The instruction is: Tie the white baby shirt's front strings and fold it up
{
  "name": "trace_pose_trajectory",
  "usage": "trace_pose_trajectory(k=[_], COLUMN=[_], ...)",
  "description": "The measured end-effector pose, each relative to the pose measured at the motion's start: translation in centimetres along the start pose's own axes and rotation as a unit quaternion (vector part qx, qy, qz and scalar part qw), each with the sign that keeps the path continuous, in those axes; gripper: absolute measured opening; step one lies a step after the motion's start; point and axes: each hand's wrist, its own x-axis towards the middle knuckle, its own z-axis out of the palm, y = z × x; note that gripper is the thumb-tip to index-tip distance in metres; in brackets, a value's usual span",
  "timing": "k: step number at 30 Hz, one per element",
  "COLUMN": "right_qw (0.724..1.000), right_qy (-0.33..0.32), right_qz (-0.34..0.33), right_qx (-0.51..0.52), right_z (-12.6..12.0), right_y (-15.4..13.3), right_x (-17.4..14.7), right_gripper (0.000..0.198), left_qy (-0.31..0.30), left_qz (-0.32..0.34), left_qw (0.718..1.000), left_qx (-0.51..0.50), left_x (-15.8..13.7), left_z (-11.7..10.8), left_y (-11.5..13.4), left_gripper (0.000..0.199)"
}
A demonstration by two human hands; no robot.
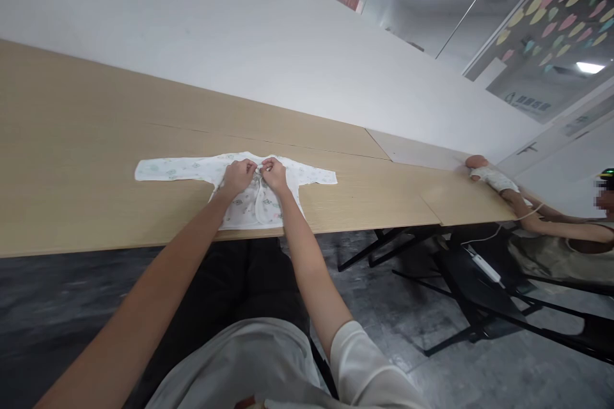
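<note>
A small white baby shirt (182, 169) with a faint printed pattern lies flat on the long wooden table (71, 160), sleeves spread left and right. My left hand (238, 176) and my right hand (274, 174) meet at the top of the shirt's front opening, just below the neckline. Both pinch the fabric edges there, fingers closed, knuckles almost touching. What sits between the fingertips is too small to make out.
The table runs along a white wall. At its far right end a baby doll (489, 174) lies on the top, with another person's arm (551, 225) reaching toward it. Black folding chair frames (480, 294) stand on the grey floor to the right.
</note>
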Motion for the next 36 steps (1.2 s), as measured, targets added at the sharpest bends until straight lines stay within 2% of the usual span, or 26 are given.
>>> trace_pose_trajectory(k=[3,7,12,16,22,25,30,36], right_qw=[1.0,0.998,0.988,0.982,0.983,0.983,0.981,0.988], right_qy=[0.013,0.012,-0.029,-0.032,-0.038,-0.051,-0.076,-0.078], right_qz=[0.023,0.027,-0.001,-0.024,-0.041,-0.052,-0.062,-0.051], right_qx=[-0.001,-0.064,-0.151,-0.183,-0.172,-0.166,-0.168,-0.122], right_z=[0.0,-0.4,-0.7,-0.6,-0.9,-1.3,-1.5,-2.2], right_y=[0.0,-0.2,-0.6,-0.7,-0.9,-1.2,-1.7,-1.3], right_x=[0.1,-0.1,-0.5,-0.6,-0.7,-1.3,-2.8,-2.9], right_gripper=[0.016,0.011,0.019,0.022,0.017,0.012,0.006,0.018], left_qy=[0.001,0.013,0.021,0.017,-0.015,-0.012,-0.042,-0.04], left_qz=[-0.013,0.004,0.031,0.037,0.059,0.086,0.106,0.145], left_qw=[1.0,1.0,0.999,0.999,0.998,0.996,0.993,0.988], left_qx=[0.009,-0.006,0.012,0.022,0.026,0.036,0.017,-0.019], left_x=[0.0,-0.2,-0.5,-0.7,-1.3,-1.7,-2.2,-2.5], left_z=[-0.1,-0.1,0.0,-0.1,-1.1,-1.6,-1.5,-1.2], left_y=[0.1,-0.1,-0.5,-0.9,-1.3,-1.5,-1.4,-0.4], left_gripper=[0.04,0.037,0.032,0.028,0.025,0.027,0.03,0.036])
